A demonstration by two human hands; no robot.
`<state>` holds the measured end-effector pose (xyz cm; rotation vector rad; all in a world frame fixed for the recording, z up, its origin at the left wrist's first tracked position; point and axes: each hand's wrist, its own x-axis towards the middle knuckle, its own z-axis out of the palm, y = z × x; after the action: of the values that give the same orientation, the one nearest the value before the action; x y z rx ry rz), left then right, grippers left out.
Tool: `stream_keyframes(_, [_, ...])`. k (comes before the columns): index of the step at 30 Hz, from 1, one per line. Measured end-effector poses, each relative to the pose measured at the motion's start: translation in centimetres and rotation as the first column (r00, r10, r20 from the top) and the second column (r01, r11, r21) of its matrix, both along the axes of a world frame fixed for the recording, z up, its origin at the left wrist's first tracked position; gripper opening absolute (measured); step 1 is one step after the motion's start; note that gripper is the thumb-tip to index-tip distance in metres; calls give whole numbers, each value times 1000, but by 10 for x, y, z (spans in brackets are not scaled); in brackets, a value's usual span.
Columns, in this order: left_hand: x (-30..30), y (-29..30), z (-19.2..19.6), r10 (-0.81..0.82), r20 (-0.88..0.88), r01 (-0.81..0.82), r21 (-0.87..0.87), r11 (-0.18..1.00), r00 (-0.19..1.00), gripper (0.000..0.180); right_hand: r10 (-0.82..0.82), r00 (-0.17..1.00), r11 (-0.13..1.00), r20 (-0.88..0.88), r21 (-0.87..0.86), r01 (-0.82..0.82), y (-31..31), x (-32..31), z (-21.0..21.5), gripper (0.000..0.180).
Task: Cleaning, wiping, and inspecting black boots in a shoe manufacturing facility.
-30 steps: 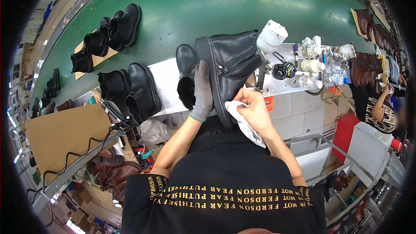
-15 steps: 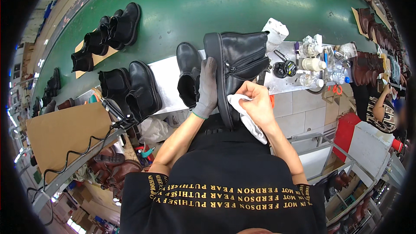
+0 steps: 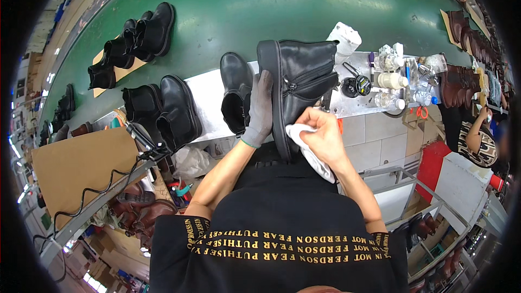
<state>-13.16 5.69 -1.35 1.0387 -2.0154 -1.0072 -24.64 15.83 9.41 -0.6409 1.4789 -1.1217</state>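
In front of me a black leather ankle boot (image 3: pixel 304 57) stands on its side edge, its sole facing left and its side zipper turned up toward me. My left hand (image 3: pixel 261 113), in a grey glove, lies along the sole and holds the boot, thumb side hidden behind it. My bare right hand (image 3: pixel 324 134) pinches a white cloth (image 3: pixel 319 167) against the toe part of the upper, close to the sole edge. The cloth's loose end hangs below the fingers. Left of my gloved hand a second black boot (image 3: pixel 234 70) rests on the pale worktop.
More black boots (image 3: pixel 179 108) stand to the left. Bottles (image 3: pixel 392 80), a round black tin (image 3: pixel 356 86) and a crumpled white block (image 3: pixel 345 42) occupy the right. Beyond stretches a green conveyor surface (image 3: pixel 244 11). A cardboard sheet (image 3: pixel 84 171) with cables lies lower left; another person (image 3: pixel 477 141) works far right.
My right hand and the cloth have shifted slightly along the boot's edge, and the fingers have bunched the cloth a little. The boot has barely moved to the right.
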Motion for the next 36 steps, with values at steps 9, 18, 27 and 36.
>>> stream_keyframes(9, [-3,-2,13,-75,18,73,114,991,997,39,-17,996,1000,-84,-14,16,-2,-2,-2,14])
stream_keyframes(18, [-4,-4,-12,-26,-269,123,350,929,963,40,-31,989,999,-142,-19,28,-5,-4,-2,8])
stream_keyframes(27, [-8,-7,31,-69,-8,69,218,973,998,35,-62,985,998,-162,-5,62,-3,-3,-5,7])
stream_keyframes(36, [-10,-9,44,-86,102,57,259,964,991,35,-27,993,1000,-119,0,27,-3,-4,0,11])
